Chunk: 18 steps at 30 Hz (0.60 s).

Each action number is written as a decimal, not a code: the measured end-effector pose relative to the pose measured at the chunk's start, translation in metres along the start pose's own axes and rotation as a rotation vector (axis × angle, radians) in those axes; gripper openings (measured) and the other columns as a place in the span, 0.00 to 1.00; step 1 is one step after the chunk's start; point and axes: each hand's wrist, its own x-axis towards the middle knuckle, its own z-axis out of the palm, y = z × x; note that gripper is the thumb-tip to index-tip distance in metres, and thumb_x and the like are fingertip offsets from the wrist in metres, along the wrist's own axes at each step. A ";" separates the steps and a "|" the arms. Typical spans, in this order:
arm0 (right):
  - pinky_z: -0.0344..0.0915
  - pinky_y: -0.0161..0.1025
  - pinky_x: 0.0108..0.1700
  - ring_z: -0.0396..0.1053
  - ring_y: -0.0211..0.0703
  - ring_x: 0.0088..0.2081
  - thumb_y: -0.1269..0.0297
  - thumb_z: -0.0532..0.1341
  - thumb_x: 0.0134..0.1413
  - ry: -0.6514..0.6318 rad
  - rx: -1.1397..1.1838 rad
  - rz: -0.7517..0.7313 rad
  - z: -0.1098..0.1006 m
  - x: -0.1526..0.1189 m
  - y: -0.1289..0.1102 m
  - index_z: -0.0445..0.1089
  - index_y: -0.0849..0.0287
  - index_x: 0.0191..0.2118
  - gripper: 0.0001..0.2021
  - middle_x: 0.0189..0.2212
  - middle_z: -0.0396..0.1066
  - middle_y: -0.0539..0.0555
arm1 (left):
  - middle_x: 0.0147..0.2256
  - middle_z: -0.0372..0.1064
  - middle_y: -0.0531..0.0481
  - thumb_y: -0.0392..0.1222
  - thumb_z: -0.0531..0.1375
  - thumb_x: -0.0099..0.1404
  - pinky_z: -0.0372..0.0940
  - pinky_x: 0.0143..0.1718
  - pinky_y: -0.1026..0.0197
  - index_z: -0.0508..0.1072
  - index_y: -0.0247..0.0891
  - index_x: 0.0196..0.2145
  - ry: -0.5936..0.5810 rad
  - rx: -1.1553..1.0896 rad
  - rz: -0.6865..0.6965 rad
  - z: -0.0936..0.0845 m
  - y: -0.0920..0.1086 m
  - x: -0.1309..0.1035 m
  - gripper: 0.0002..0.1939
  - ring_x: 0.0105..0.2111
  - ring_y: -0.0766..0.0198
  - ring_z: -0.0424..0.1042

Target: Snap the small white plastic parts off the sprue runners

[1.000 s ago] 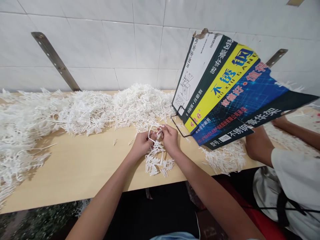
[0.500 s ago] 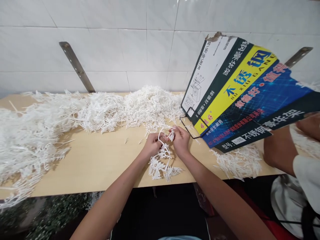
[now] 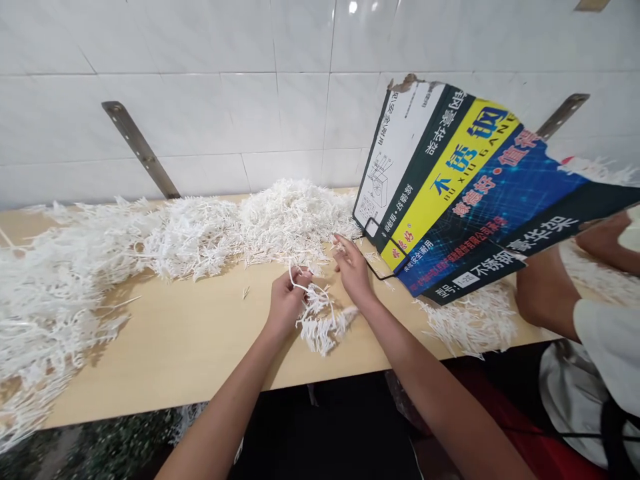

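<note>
My left hand (image 3: 285, 301) is closed on a white plastic strand with clusters of small twig-like pieces (image 3: 320, 328); the clusters hang down over the table. To its right, my right hand (image 3: 354, 272) is at the front edge of a heap of loose white twig-like pieces (image 3: 290, 217). The index finger and thumb there are apart, and I make out nothing between them. A few loose pieces lie around the fingertips.
More white pieces (image 3: 60, 287) cover the table's left side. A printed cardboard sheet (image 3: 450, 193) stands at the right, with a black wire frame (image 3: 374, 268) at its lower corner. Beyond it, another person's arm (image 3: 547, 293) rests by more white pieces (image 3: 473, 320). A tiled wall (image 3: 200, 113) closes the back.
My hands were together at the strand; now they are apart. The right hand has let go and moved up toward the heap, while the left keeps the strand and has shifted left.
</note>
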 end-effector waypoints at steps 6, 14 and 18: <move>0.70 0.44 0.53 0.67 0.54 0.62 0.49 0.61 0.64 -0.239 0.052 -0.052 -0.002 -0.012 -0.018 0.73 0.54 0.61 0.24 0.63 0.69 0.59 | 0.22 0.65 0.57 0.54 0.68 0.61 0.58 0.19 0.67 0.73 0.38 0.39 0.021 0.037 -0.065 0.001 0.005 0.004 0.17 0.18 0.67 0.67; 0.57 0.36 0.24 0.63 0.39 0.19 0.43 0.62 0.60 -0.163 0.042 0.163 0.006 -0.016 -0.007 0.73 0.58 0.24 0.24 0.17 0.68 0.49 | 0.20 0.64 0.56 0.54 0.64 0.64 0.62 0.21 0.65 0.68 0.38 0.29 -0.163 0.268 0.005 0.002 0.001 0.004 0.17 0.18 0.65 0.68; 0.53 0.34 0.21 0.59 0.36 0.19 0.36 0.60 0.57 0.303 0.288 0.297 -0.001 0.005 0.006 0.64 0.56 0.25 0.26 0.20 0.68 0.51 | 0.18 0.61 0.58 0.54 0.65 0.65 0.60 0.20 0.65 0.66 0.39 0.28 -0.148 0.250 0.028 -0.003 -0.001 -0.001 0.18 0.17 0.67 0.65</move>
